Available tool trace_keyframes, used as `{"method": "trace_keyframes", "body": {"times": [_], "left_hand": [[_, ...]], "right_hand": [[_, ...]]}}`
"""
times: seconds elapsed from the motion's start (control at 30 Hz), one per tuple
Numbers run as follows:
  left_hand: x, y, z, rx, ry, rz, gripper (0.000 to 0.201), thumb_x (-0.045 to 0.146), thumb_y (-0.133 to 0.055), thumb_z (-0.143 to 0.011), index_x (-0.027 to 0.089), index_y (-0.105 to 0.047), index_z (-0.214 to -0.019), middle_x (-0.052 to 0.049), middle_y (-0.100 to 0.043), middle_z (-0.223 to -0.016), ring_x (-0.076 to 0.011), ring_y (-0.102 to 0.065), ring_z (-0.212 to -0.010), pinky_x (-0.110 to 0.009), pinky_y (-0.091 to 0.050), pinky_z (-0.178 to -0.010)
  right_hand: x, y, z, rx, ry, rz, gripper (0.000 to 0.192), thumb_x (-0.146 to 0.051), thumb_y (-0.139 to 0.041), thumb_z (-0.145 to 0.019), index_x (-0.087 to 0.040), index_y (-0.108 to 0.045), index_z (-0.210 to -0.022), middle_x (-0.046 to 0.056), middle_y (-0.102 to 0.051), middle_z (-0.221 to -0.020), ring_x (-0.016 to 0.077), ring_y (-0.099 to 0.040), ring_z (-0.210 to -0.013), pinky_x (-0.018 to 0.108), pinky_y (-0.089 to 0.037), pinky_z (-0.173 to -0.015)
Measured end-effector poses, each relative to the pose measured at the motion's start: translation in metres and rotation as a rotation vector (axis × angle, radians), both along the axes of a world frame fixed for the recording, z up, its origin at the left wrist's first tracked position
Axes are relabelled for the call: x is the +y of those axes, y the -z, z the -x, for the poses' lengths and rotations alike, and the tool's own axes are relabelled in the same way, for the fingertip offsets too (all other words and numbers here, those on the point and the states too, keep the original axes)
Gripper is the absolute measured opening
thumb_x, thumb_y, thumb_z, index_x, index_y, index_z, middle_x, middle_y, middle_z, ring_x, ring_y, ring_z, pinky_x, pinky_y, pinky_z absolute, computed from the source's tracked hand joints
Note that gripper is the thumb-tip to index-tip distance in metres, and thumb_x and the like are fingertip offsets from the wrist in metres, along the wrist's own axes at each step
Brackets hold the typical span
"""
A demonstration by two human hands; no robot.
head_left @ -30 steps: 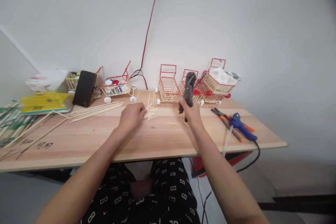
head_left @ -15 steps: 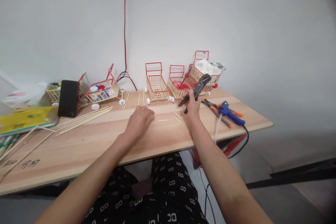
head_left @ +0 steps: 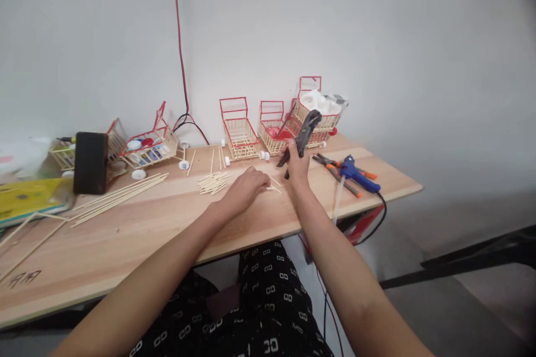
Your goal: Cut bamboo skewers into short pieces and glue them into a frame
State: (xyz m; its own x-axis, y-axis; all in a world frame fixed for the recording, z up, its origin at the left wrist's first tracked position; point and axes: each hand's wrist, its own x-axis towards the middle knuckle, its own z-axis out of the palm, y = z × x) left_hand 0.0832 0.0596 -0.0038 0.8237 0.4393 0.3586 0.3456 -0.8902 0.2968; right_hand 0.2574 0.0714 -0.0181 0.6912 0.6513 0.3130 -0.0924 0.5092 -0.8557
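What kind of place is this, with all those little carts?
Probably a hobby or craft workbench set against a plain wall. A wooden table carries small stick-built shopping carts, loose bamboo sticks and a blue glue gun. The right hand holds black pliers.

A plain white painted wall (head_left: pixel 377 33) fills the upper part of the view, evenly lit, with no windows showing. A thin red cable (head_left: pixel 179 44) runs down it from the top edge to the back of the desk, where it meets a black cable. The light wooden desk (head_left: pixel 125 234) with a pale grain stands against the wall, its right end free. To the right and below, the smooth grey floor (head_left: pixel 460 301) shows, crossed by a dark flat bar (head_left: pixel 469 261) lying at a slant.
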Motion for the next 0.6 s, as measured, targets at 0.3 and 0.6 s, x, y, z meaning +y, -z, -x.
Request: {"method": "trace_keyframes", "body": {"times": [0.3,0.6], "left_hand": [[0.018,0.011,-0.039,0.217,0.117,-0.282,0.015,0.012,-0.05,-0.087,0.014,-0.063,-0.08,-0.009,-0.062,-0.084,-0.0215,-0.051,-0.084,-0.032,-0.039,-0.075],[0.04,0.001,-0.046,0.197,0.045,-0.158,0.014,0.015,-0.049,-0.086,0.015,-0.063,-0.084,-0.009,-0.062,-0.088,-0.0217,-0.054,-0.085,-0.03,-0.038,-0.073]], "right_hand": [[-0.002,-0.004,-0.008,0.233,-0.009,-0.029,0.032,-0.048,-0.065,-0.073,-0.017,-0.056,-0.078,-0.005,-0.056,-0.057,0.0076,-0.052,-0.046,0.019,-0.045,-0.045],[-0.002,-0.003,-0.012,0.325,-0.04,-0.036,0.032,-0.047,-0.065,-0.074,-0.018,-0.056,-0.083,-0.006,-0.056,-0.059,0.0076,-0.055,-0.048,0.019,-0.047,-0.047]]}}
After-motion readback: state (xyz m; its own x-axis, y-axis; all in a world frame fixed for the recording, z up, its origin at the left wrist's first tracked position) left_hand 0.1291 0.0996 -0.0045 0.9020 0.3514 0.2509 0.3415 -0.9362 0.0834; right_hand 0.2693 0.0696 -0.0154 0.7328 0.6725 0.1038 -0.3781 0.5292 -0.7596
